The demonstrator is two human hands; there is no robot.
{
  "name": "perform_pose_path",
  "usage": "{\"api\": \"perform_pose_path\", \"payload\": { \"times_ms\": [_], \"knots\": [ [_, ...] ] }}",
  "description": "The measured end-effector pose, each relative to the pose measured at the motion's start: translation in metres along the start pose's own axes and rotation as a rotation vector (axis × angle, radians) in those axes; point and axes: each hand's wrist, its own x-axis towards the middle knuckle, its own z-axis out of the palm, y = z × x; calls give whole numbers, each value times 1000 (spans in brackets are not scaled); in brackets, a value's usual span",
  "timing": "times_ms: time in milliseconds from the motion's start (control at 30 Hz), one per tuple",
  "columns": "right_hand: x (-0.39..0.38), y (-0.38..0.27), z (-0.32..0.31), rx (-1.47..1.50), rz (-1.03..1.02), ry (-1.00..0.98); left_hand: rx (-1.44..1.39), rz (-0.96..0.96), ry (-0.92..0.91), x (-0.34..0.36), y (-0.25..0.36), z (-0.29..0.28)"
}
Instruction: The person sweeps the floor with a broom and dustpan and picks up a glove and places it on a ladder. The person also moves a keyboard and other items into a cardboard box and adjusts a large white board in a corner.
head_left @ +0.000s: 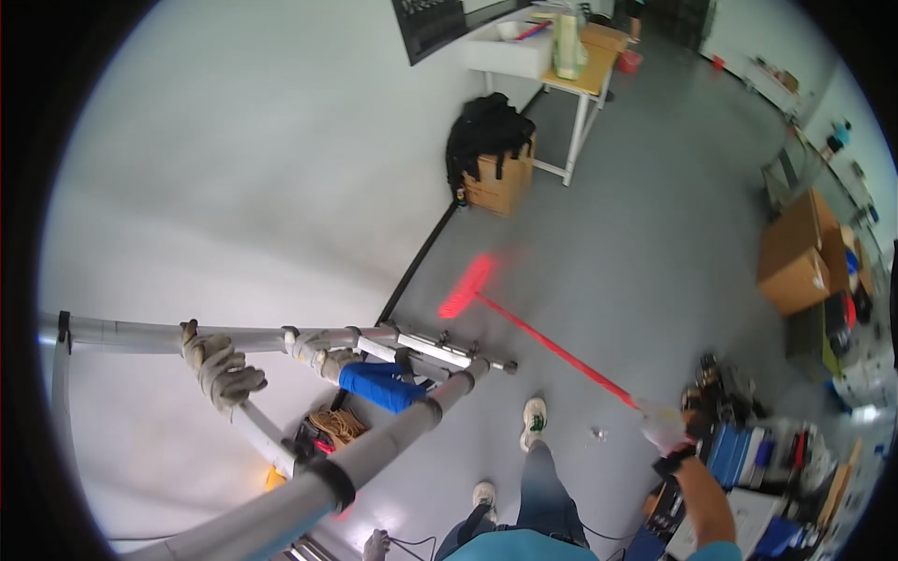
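Observation:
My right hand (664, 425), in a pale glove, grips a red broom handle (552, 341); the broom's red head (465, 288) is blurred over the floor, short of the wall's dark skirting. My left hand (376, 546), also gloved, is low at the frame's bottom beside a dark cable; its fingers are too small and cut off to read. At left stands a grey tubular metal frame (374, 458) with work gloves (224, 369) draped on it and a blue wrapped piece (383, 383) between the tubes.
A cardboard box (500, 187) under black cloth stands by the wall near a table (594, 61). Boxes (786, 262) and piled tools (739, 458) line my right. Coiled rope (337, 425) lies under the frame. A person (838, 136) is far at right.

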Motion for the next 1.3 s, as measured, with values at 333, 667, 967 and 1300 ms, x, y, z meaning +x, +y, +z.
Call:
{"api": "perform_pose_path", "payload": {
  "times_ms": [333, 667, 967, 1300],
  "knots": [
    [262, -75, 88, 191, -13, -279, -306, -306, 174, -99, 0, 111],
    [84, 167, 7, -103, 133, -553, -44, -348, 176, -93, -10, 152],
    [102, 125, -65, -103, 8, -335, -31, -211, 148, -14, 25, 189],
    [371, 14, 62, 115, -4, -335, -90, -192, 154, -66, 59, 162]
  ]
}}
